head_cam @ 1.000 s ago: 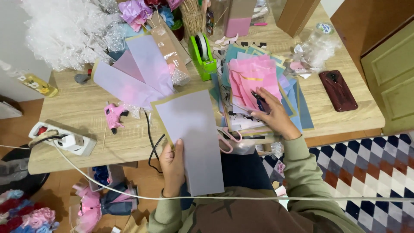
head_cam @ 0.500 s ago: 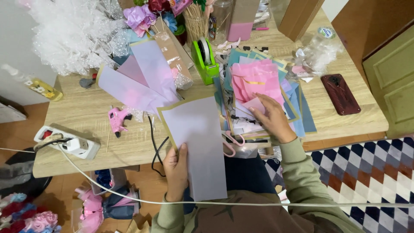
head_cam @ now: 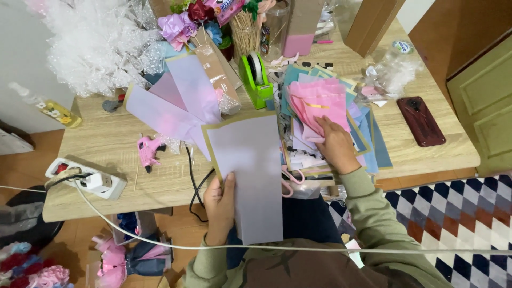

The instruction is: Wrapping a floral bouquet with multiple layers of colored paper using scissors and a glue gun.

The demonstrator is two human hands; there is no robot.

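Lilac paper sheet [head_cam: 248, 170], gold-edged, is overhanging the table's near edge; the left hand [head_cam: 220, 205] is pinching its lower left side, fingers mostly hidden beneath. The right hand [head_cam: 335, 145] is pressing curled fingers onto the coloured sheet pile [head_cam: 325, 106], fingertips buried.

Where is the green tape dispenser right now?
In the head view the green tape dispenser stands at the table's far middle, just left of the pile of coloured paper sheets under the right hand.

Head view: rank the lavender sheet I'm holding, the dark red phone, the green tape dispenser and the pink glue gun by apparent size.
1. lavender sheet, largest, though nearest the camera.
2. dark red phone.
3. green tape dispenser, looks close to the phone; unsure.
4. pink glue gun, smallest.
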